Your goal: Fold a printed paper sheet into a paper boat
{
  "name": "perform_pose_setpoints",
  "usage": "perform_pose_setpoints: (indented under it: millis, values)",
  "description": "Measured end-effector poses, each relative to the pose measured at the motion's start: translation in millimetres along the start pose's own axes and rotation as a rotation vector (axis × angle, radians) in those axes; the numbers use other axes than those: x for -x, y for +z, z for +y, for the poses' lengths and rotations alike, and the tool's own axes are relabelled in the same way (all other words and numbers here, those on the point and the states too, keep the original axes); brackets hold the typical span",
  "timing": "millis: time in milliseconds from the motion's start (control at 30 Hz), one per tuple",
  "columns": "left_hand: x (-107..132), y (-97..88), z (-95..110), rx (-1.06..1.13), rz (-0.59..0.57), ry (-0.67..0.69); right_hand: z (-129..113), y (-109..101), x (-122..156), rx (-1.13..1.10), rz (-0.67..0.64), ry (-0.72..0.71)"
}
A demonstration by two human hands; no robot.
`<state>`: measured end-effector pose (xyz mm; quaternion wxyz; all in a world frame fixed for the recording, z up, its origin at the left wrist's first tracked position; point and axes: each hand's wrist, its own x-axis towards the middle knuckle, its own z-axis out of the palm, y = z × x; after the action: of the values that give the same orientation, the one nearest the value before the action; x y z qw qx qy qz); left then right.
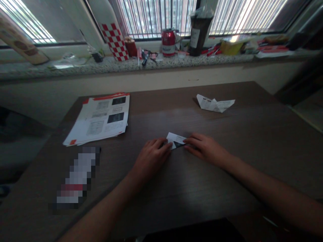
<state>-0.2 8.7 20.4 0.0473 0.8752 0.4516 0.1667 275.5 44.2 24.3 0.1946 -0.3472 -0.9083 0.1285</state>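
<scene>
A small folded piece of printed paper (pixel 175 138) lies at the middle of the brown table, white with a dark printed patch. My left hand (pixel 153 154) grips its left end, fingers closed over the edge. At its right end, the fingertips of my right hand (pixel 203 146) pinch the paper's corner. The hands cover both ends, so its full outline is hidden. Farther back to the right stands a folded paper boat (pixel 215 103), made of similar printed paper.
A stack of printed sheets (pixel 101 117) lies at the table's back left, with a pixelated oblong object (pixel 79 176) nearer me. Behind the table (pixel 252 141), the stone windowsill (pixel 83 69) carries a red can (pixel 168 42), a dark cup (pixel 199 33), a checkered container (pixel 115 42) and clutter.
</scene>
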Motion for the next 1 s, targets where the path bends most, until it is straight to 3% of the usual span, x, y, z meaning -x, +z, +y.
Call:
perform_pose_setpoints:
  millis: [233,467,1000]
  values:
    - [-0.1,-3.5,1.7,0.056,-0.011,-0.034,5.0,2.5,1.1,0.064,0.019,0.089]
    - [2.6,-2.4,0.9,0.107,-0.003,-0.048,10.9,7.6,-2.9,0.032,0.043,-0.012]
    - [1.2,-5.3,1.7,0.193,0.009,-0.069,11.5,12.0,-3.9,-0.058,0.031,0.04]
